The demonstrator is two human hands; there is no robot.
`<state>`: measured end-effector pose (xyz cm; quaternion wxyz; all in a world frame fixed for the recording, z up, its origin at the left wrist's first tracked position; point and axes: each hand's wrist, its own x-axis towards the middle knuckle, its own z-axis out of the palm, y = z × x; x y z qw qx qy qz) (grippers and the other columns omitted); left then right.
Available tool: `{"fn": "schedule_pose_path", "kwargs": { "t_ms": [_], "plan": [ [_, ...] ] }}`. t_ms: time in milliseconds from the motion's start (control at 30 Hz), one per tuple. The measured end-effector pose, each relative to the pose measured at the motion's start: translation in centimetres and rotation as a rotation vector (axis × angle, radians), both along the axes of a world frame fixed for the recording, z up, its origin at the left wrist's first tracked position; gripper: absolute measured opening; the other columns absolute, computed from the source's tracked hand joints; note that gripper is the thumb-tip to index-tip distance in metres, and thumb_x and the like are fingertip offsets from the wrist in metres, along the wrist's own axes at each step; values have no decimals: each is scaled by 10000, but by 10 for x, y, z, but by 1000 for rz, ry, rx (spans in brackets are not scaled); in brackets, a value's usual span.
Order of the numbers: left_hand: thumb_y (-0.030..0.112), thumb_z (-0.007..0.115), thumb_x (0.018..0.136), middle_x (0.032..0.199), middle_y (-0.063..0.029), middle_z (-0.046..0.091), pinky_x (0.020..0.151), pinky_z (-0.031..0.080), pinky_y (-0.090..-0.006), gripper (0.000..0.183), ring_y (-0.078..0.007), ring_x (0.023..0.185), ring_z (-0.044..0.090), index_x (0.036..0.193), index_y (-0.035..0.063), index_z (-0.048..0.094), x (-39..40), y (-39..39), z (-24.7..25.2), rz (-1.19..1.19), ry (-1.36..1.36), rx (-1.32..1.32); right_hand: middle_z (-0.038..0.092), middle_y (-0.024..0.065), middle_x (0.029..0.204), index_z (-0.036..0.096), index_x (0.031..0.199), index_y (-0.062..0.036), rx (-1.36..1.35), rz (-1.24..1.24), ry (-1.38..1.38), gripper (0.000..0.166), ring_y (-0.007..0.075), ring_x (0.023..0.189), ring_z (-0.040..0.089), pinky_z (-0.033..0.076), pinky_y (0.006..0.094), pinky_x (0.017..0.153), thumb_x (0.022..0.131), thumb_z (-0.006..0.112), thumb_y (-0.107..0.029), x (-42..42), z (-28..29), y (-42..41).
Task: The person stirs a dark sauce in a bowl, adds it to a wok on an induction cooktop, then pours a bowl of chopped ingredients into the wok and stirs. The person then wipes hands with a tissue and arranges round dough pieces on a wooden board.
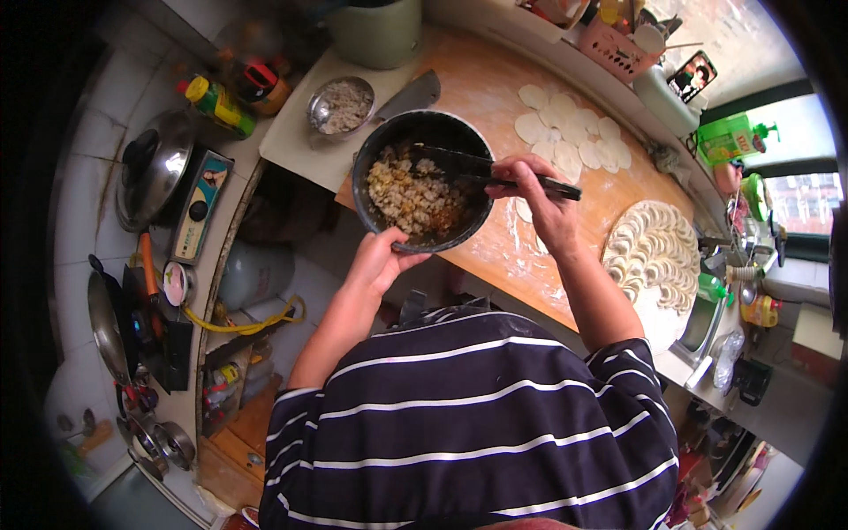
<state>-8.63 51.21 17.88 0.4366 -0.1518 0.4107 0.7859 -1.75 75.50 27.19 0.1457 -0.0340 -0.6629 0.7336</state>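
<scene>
My left hand (379, 260) grips the near rim of a dark round pot (424, 184), thumb over the edge, fingers below. The pot is tilted towards me and holds a crumbly, pale and brown filling (414, 192). In my right hand (540, 199) is a pair of dark chopsticks (560, 188), their tips reaching into the pot. Beyond the pot, flat round dough wrappers (563, 126) overlap on the floured wooden board (490, 271). Rows of folded dumplings (652, 242) lie on a round tray at the right.
A metal bowl of flour-like stuff (341, 106) and a cleaver (414, 95) lie behind the pot. A green pot (375, 33) stands at the back, bottles (222, 106) at the left. A sink (701, 324) lies right of the dumplings.
</scene>
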Motion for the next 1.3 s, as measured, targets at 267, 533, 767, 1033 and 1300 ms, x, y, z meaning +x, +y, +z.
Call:
{"fn": "schedule_pose_path", "kwargs": {
  "t_ms": [267,533,767,1033,1300],
  "plan": [
    [1,496,839,1045,-220,616,713,615,-402,279,-321,890,655,1093,-114,513,7,-70,9,193,67,20,660,133,846,621,1019,46,68,45,-111,292,203,739,673,560,296,675,963,542,-229,-13,-18,-49],
    [2,498,839,1035,-205,612,712,613,-399,264,-310,893,645,1087,-86,520,36,-129,-10,242,3,-93,639,168,841,587,996,66,-427,-180,-136,388,251,706,678,574,330,660,968,487,-308,14,-43,-23],
    [23,494,855,1038,-207,601,737,594,-440,215,-322,901,632,1036,-85,530,78,-190,-54,135,-235,-153,673,140,834,627,974,36,-955,-515,-312,345,252,758,681,595,322,680,960,499,-285,78,-153,-9],
    [18,456,864,1104,-211,566,769,580,-434,265,-318,954,613,1105,-92,467,86,-184,-122,-57,-359,-210,642,162,928,577,986,27,-839,-796,-305,344,310,823,675,592,361,700,955,509,-309,125,-195,-43],
    [19,472,834,1096,-215,564,760,573,-442,281,-325,966,601,1097,-80,482,92,-175,-179,-66,-355,-145,616,168,1026,551,1071,33,-735,-642,-260,353,323,833,674,587,376,718,949,538,-298,101,-157,-80]
  ]
}}
